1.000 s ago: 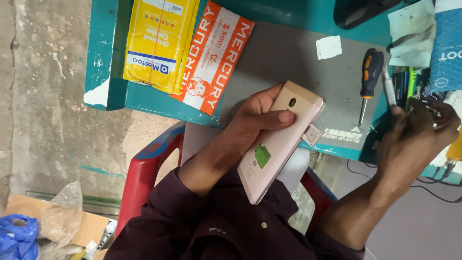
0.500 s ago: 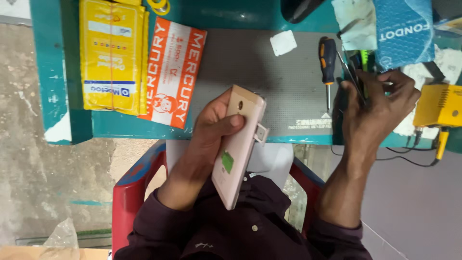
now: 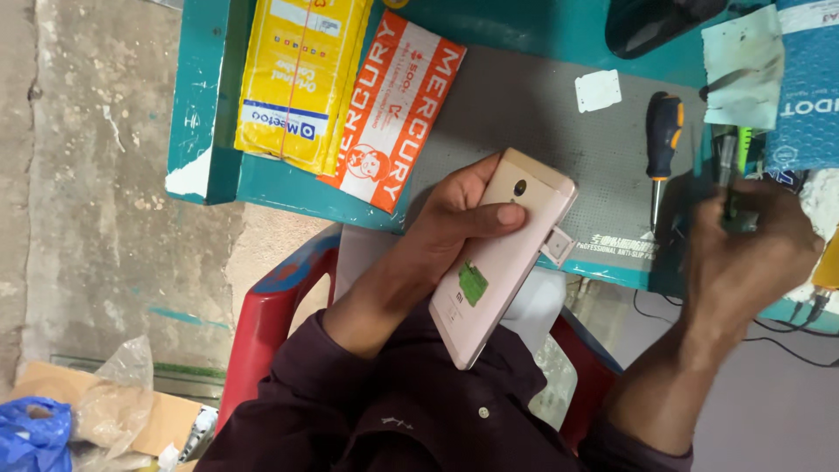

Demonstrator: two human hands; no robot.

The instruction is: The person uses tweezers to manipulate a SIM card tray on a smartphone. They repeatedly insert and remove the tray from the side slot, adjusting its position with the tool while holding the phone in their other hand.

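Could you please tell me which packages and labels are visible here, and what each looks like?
Yellow package: flat, rectangular, on the teal table's left end.
Orange-and-white package: flat, beside the yellow one.
Green sticker: small square on the pink phone in the left hand.
Blue package: top right.

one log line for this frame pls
left hand: holds pink-gold phone, back up | right hand: at tools by mat | screwdriver: untouched
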